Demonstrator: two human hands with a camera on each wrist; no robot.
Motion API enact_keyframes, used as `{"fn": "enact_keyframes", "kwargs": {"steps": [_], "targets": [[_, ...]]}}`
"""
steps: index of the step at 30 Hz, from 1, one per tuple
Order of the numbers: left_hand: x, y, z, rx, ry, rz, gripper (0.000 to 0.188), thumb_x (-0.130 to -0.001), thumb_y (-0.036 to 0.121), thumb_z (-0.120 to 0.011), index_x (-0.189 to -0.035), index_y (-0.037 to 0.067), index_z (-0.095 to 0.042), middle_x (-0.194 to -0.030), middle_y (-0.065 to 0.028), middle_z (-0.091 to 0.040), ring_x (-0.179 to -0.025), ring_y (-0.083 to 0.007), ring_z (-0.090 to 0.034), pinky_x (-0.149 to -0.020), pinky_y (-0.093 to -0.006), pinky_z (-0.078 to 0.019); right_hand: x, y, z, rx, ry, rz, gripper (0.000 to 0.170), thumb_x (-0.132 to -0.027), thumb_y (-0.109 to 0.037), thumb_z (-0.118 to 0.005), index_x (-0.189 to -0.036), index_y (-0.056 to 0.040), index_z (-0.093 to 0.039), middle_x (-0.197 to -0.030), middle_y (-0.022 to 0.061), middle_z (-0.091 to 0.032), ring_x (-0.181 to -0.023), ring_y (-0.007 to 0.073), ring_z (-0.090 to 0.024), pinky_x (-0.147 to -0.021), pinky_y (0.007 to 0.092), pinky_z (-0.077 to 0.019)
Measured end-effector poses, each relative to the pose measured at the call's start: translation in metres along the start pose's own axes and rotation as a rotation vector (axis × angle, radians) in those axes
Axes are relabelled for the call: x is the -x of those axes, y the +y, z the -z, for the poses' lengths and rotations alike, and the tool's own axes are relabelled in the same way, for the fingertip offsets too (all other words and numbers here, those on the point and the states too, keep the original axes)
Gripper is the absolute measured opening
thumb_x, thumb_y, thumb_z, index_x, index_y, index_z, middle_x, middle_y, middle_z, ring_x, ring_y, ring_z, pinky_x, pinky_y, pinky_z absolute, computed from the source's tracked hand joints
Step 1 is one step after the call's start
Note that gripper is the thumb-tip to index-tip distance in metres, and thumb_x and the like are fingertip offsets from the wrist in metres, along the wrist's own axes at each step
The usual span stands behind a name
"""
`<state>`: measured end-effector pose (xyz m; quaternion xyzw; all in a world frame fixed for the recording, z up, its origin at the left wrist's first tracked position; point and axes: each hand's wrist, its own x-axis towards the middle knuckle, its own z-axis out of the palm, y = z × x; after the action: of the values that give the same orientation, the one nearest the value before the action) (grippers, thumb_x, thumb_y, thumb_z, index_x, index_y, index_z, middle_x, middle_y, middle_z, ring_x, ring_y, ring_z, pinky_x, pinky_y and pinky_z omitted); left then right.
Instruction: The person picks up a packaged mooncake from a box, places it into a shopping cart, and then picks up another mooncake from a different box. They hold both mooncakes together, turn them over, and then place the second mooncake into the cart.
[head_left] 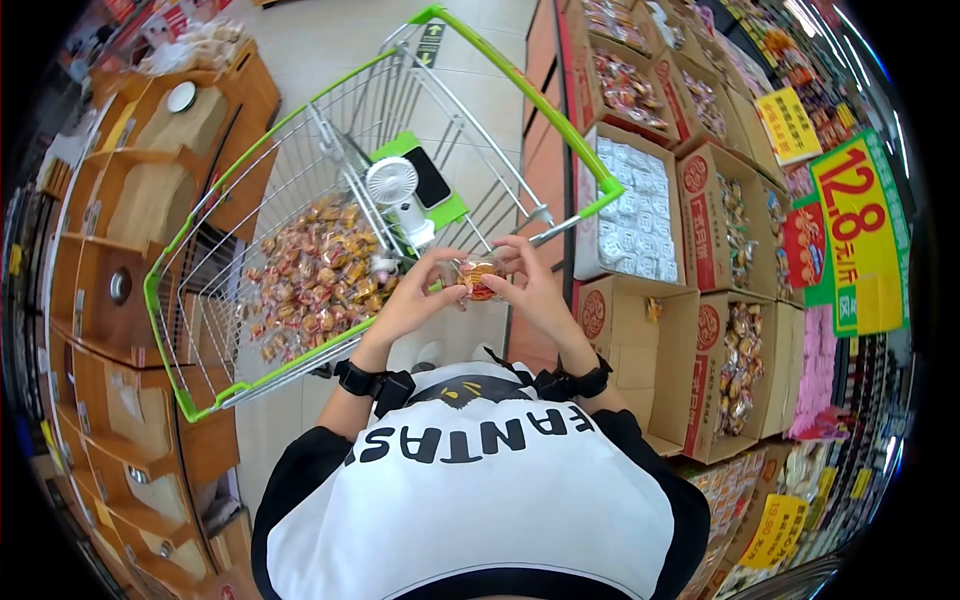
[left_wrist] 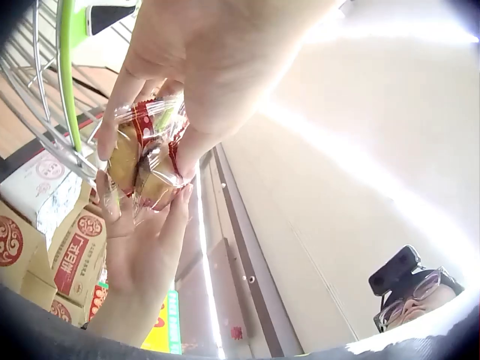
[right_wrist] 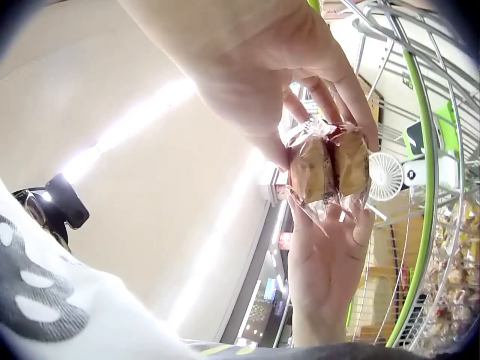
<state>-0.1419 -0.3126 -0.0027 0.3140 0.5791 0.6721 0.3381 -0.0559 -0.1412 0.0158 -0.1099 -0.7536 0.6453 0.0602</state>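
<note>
Hands: your left hand (head_left: 410, 300) and right hand (head_left: 537, 295) pinch tan, clear-plastic-wrapped pastries (head_left: 477, 273) mid-frame
Pastries: inspection, I'd guess
Next move: gentle touch, imo

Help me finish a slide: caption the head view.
Left fingers and right fingers hold wrapped snacks beside a green-rimmed shopping cart holding piled packets.

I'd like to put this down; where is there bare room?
The open brown cardboard box is mostly bare, bordered ahead by small white packets and right by a snack-filled box. Crowded: the green-rimmed metal cart, with heaped wrapped snacks, a round white fan and a black phone.
</note>
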Motion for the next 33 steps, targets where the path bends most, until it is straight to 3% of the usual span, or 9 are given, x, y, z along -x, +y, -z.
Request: {"fn": "enact_keyframes", "kwargs": {"steps": [2,4,10,16,24,33], "targets": [[0.011,0.001,0.01,0.09,0.052,0.019,0.037,-0.078,0.003,-0.057,-0.112,0.003,-0.04,-0.103,-0.0073,-0.05,-0.091,-0.0131,-0.051,-0.072,-0.0271,-0.0481,-0.01,0.004,-0.012,0.079,-0.076,0.07,0.045,-0.072,-0.019,-0.067,-0.109,-0.006,-0.044,-0.091,0.008,-0.049,-0.079,0.0157,-0.052,-0.067,0.027,-0.0452],[0.023,0.003,0.02,0.124,0.097,0.03,0.036,-0.078,0.004,-0.058,-0.111,0.003,-0.041,-0.097,-0.0061,-0.051,-0.08,-0.0126,-0.053,-0.064,-0.0253,-0.0491,-0.015,-0.004,-0.024,0.104,-0.129,0.099,0.042,-0.072,-0.019,-0.066,-0.107,-0.0054,-0.047,-0.092,0.008,-0.05,-0.078,0.0166,-0.053,-0.067,0.028,-0.0451],[0.058,0.005,0.048,0.01,0.256,-0.035,0.037,-0.078,0.007,-0.059,-0.111,0.003,-0.042,-0.101,-0.0055,-0.05,-0.091,-0.012,-0.05,-0.07,-0.0252,-0.0473,-0.032,0.0,-0.065,0.086,-0.302,0.14,0.041,-0.074,-0.019,-0.065,-0.107,-0.0049,-0.047,-0.094,0.0083,-0.05,-0.078,0.0158,-0.055,-0.067,0.0265,-0.0454],[0.098,0.007,0.066,0.18,0.348,0.098,0.044,-0.079,0.008,-0.058,-0.117,0.005,-0.038,-0.105,-0.006,-0.049,-0.091,-0.0129,-0.052,-0.068,-0.0256,-0.0485,-0.04,0.008,-0.102,0.088,-0.463,0.193,0.04,-0.076,-0.019,-0.063,-0.109,-0.0042,-0.046,-0.098,0.0112,-0.049,-0.078,0.0164,-0.055,-0.066,0.0269,-0.0465],[0.133,-0.004,0.078,0.224,0.62,0.24,0.048,-0.08,0.01,-0.057,-0.121,0.007,-0.031,-0.099,-0.0091,-0.052,-0.089,-0.0152,-0.054,-0.065,-0.0296,-0.0512,-0.045,0.028,-0.149,-0.115,-0.647,-0.189,0.049,-0.079,-0.018,-0.059,-0.12,-0.0031,-0.036,-0.106,0.0168,-0.045,-0.083,0.0186,-0.056,-0.061,0.0283,-0.0524],[0.157,-0.022,0.095,0.175,0.746,0.347,0.038,-0.083,0.019,-0.054,-0.116,0.009,-0.039,-0.094,-0.0066,-0.053,-0.086,-0.0137,-0.053,-0.066,-0.0293,-0.0499,-0.043,0.027,-0.177,-0.14,-0.753,-0.286,0.058,-0.08,-0.014,-0.058,-0.127,0.0016,-0.028,-0.116,0.0161,-0.045,-0.093,0.0186,-0.054,-0.067,0.0284,-0.0512]]}}
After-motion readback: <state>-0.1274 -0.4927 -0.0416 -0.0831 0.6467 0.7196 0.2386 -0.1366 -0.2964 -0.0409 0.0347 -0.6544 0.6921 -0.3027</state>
